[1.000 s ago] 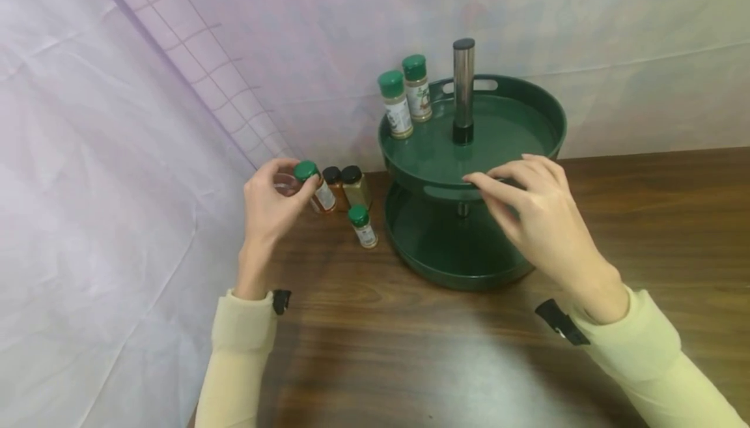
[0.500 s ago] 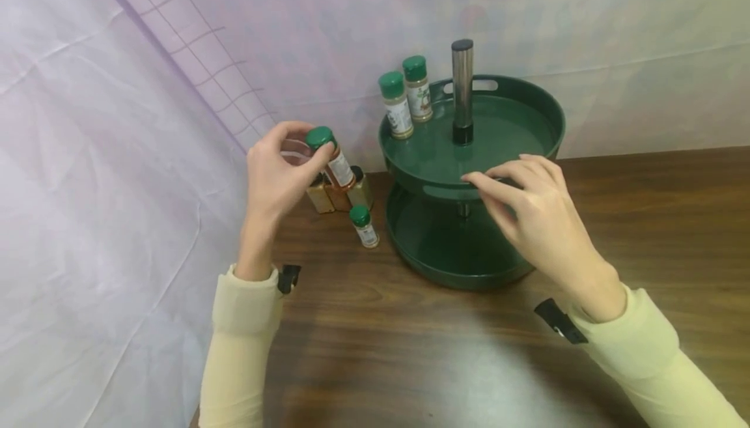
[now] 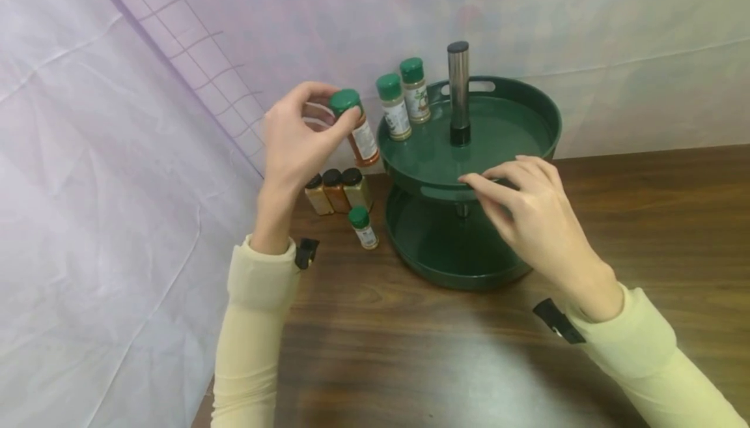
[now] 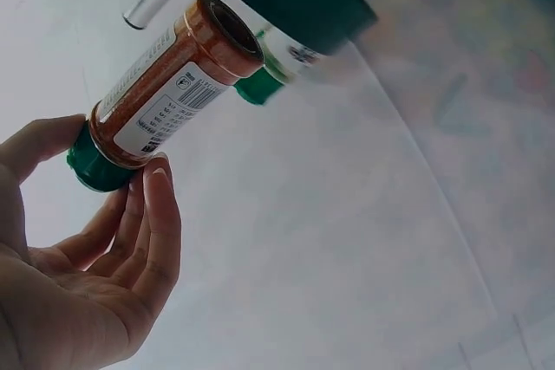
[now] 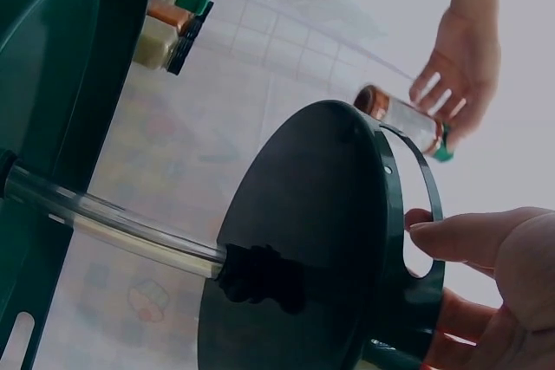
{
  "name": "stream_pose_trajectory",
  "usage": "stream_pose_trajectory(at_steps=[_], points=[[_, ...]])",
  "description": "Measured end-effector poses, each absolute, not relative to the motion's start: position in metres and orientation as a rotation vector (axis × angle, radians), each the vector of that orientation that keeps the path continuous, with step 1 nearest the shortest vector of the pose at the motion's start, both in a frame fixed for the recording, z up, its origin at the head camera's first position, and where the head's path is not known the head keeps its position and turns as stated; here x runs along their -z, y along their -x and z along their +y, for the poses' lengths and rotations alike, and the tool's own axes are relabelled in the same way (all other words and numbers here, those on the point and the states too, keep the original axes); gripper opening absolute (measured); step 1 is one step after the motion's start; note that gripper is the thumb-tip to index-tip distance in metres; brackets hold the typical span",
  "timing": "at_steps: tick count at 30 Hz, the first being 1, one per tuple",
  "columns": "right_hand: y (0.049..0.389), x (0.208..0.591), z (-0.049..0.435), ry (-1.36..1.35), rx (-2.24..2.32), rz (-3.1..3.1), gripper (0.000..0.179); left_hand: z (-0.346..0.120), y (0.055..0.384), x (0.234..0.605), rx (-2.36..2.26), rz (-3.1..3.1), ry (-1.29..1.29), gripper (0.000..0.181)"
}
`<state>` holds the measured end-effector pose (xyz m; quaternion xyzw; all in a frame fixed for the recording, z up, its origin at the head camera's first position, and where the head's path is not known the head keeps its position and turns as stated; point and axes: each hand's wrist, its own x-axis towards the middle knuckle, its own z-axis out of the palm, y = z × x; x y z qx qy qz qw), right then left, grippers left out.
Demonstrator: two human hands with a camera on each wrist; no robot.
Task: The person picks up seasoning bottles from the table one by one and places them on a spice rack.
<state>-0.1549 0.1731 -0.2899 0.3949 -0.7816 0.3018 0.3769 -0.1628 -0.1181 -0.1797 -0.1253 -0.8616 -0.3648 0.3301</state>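
In the head view my left hand (image 3: 301, 138) holds a spice jar (image 3: 364, 141) by its green cap, thumb on one side and fingertips on the other. The jar (image 4: 165, 97) has reddish-brown contents and a white label; it is tilted and in the air, just left of the upper tray of a green two-tier tray (image 3: 504, 118). My right hand (image 3: 527, 213) grips the upper tray's near rim. In the right wrist view its thumb lies at the handle slot, with fingers under the rim. Two green-capped jars, a left one (image 3: 396, 115) and a right one (image 3: 417, 99), stand on the upper tray.
Three black-capped jars, including a greenish one (image 3: 356, 190), stand in a row on the wooden table (image 3: 375, 324) left of the tray. A small green-capped jar (image 3: 366, 229) stands before them. A metal post (image 3: 460, 89) rises from the tray's middle. Pale cloth (image 3: 633, 43) hangs behind.
My left hand has lifted the red-brown spice jar from beside the black-capped jars, up and right toward the upper tray. The right hand stays at the rim.
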Motion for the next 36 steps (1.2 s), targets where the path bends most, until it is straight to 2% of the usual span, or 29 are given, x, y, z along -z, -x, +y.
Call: stream_pose_trajectory(at_steps=[8, 26, 36], points=[[0.153, 0.290, 0.172, -1.013, -0.772, -1.990, 0.033, -0.095, 0.178, 0.169, 0.938, -2.321, 0.345, 0.035], [0.148, 0.288, 0.167, -1.004, -0.745, -2.026, 0.032, -0.066, 0.213, 0.175, 0.960, -2.463, 0.330, 0.047], [0.146, 0.288, 0.168, -1.003, -0.742, -2.027, 0.032, -0.052, 0.229, 0.180, 0.919, -2.539, 0.311, 0.043]])
